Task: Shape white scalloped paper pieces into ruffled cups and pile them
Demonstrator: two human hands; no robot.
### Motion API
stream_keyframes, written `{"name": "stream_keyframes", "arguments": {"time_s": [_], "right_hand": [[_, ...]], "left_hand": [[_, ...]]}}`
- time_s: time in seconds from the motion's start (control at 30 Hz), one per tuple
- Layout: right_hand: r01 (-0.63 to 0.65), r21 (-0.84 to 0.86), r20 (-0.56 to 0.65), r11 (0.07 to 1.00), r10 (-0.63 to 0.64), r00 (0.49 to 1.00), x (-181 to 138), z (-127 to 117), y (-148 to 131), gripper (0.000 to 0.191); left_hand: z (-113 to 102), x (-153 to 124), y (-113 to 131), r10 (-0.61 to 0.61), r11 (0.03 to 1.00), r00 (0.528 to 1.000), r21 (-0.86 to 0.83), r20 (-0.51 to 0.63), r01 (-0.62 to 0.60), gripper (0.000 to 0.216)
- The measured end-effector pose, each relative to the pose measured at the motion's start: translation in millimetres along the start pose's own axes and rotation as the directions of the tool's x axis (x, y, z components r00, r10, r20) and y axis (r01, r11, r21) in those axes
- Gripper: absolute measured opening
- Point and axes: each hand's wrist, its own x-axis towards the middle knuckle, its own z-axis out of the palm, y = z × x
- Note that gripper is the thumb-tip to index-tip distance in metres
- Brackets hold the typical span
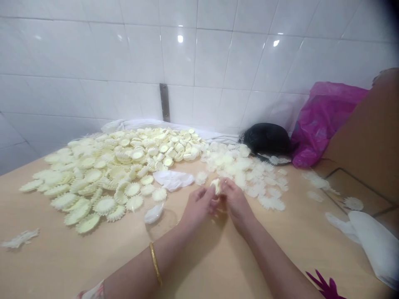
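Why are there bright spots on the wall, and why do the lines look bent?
In the head view, the bright spots on the tile wall look like glare from lights on shiny tiles; the tile lines curve because of the wide lens; the top right corner goes dark; the left hand and right hand look slightly soft.

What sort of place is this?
Probably a small workshop doing handwork: a white tiled wall, a tan worktop, and a large heap of scalloped cream-coloured pieces, one pinched between the left hand and right hand.
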Motion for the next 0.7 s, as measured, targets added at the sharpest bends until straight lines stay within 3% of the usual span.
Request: {"name": "stream_keyframes", "arguments": {"time_s": [0.17, 0.4, 0.53, 0.63, 0.7], "right_hand": [[-0.019, -0.028, 0.129, 0.999, 0.023, 0.991, -2.9, 0.7, 2.2, 0.031], [-0.046, 0.009, 0.194, 0.999, 0.043, 0.980, -6.2, 3.4, -3.2, 0.030], [0.009, -0.012, 0.142, 1.000, -0.007, 0.990, -5.8, 4.0, -3.2, 0.029], [0.109, -0.172, 0.075, 0.979, -0.098, 0.992, -5.5, 2.9, -2.3, 0.026], [0.171, -0.268, 0.055, 0.948, -0.162, 0.985, -5.7, 2.6, -1.5, 0.027]], "left_hand": [[-4.3, 5.7, -2.4, -0.034, 0.979, 0.997, -0.205, -0.071, 0.019, 0.021], [-7.9, 7.5, -0.9, 0.161, 0.981, 0.977, -0.090, -0.143, -0.174, 0.023], [-6.2, 8.5, -1.3, 0.024, 0.963, 0.997, -0.264, -0.080, -0.045, 0.033], [-4.3, 6.5, -0.5, -0.093, 0.946, 0.996, -0.312, -0.012, 0.084, 0.038], [-3.2, 4.4, 0.5, -0.106, 0.954, 0.994, -0.281, 0.008, 0.104, 0.034]]}}
